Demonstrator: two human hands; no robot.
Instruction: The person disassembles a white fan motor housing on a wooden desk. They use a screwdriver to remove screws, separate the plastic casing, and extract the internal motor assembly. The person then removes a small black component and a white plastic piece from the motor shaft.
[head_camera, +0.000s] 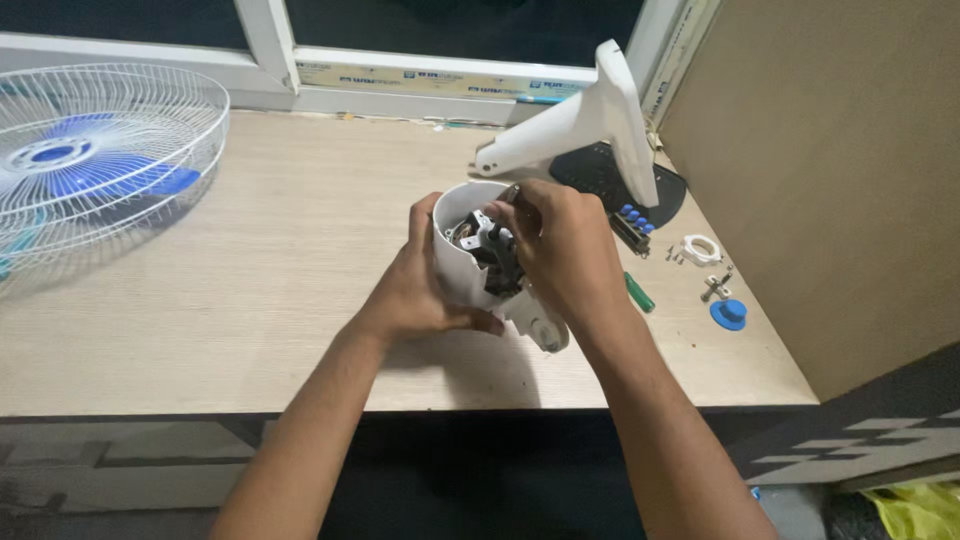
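Motor housing (462, 250): stood upright on worktop (250, 300), opening facing up.
Left hand (415, 295): fingers clamped around its side.
Right hand (565, 250): fingers pinched on motor (492, 255) inside.

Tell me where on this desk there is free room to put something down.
Bare wood lies between the fan grille and the left hand, and along the near edge of the desk. The right end is crowded: stand, screwdriver, blue knob.
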